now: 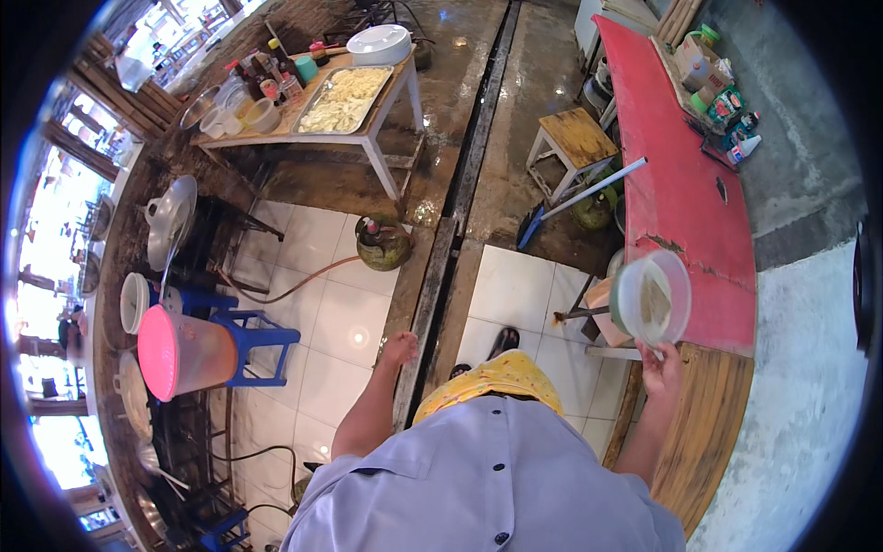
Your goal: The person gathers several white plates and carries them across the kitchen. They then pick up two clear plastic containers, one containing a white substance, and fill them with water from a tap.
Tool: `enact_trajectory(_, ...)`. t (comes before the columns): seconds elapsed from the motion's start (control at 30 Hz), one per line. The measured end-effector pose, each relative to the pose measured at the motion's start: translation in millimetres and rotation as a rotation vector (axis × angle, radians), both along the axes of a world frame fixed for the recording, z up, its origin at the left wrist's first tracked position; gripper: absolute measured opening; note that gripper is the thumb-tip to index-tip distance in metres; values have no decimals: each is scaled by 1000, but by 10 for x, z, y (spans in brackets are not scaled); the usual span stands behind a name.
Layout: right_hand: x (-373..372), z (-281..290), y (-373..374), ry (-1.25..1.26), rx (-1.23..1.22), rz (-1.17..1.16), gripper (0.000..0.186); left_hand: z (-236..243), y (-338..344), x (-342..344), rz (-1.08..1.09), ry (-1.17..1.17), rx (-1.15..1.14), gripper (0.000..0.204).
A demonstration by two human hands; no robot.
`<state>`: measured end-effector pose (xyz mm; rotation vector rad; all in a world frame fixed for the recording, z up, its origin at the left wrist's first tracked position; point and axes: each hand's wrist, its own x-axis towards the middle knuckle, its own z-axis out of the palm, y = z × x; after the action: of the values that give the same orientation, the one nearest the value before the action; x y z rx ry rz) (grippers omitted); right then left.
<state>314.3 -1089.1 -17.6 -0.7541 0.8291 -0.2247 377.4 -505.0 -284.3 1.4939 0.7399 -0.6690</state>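
My right hand (pixel 659 370) grips the lower part of a round clear plastic container (pixel 672 299) with something pale beige showing inside, tilted beside the red counter top (pixel 699 221). My left hand (pixel 400 348) hangs over the floor drain (pixel 440 281) with loosely bent fingers and nothing visible in it. At my left, a pink-lidded bucket (pixel 158 352) rests on a blue plastic stool (pixel 258 348).
Ahead are a gas cylinder with hose (pixel 382 253), a table (pixel 368 155) with a food tray (pixel 340 97) and bottles, a wooden stool (pixel 575 129) and a long-handled squeegee or broom (pixel 593 189). Pots and stoves (pixel 207 248) line the left; a wooden bench top (pixel 699 414) is at right.
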Motion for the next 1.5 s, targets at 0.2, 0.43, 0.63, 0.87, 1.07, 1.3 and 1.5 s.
enact_trajectory(0.2, 1332, -335, 96, -87, -53, 170, 27, -102, 71, 304, 52, -20, -123, 11)
enact_trajectory(0.43, 2919, -472, 155, 8, -102, 213, 34, 179, -19, 535, 210, 318, 127, 18)
enact_trajectory(0.63, 4248, -393, 61, 37, -58, 224, 28, 113, -309, 1535, -130, 280, 221, 16)
enact_trajectory(0.87, 5585, -684, -356, -162, 126, 5, 16, -59, -185, 3035, -442, 102, 297, 14)
enact_trajectory(1.07, 6562, -924, -1273, -194, 41, -224, 22, -6, 63, 4416, -286, 202, 180, 13)
enact_trajectory(1.3, 7311, -1332, -2231, -37, 10, -633, 38, 467, -300, 6842, 99, 64, 106, 15)
enact_trajectory(1.5, 7766, -1455, -1924, -238, 76, -823, 86, 163, -550, 8284, -42, 12, 56, 13)
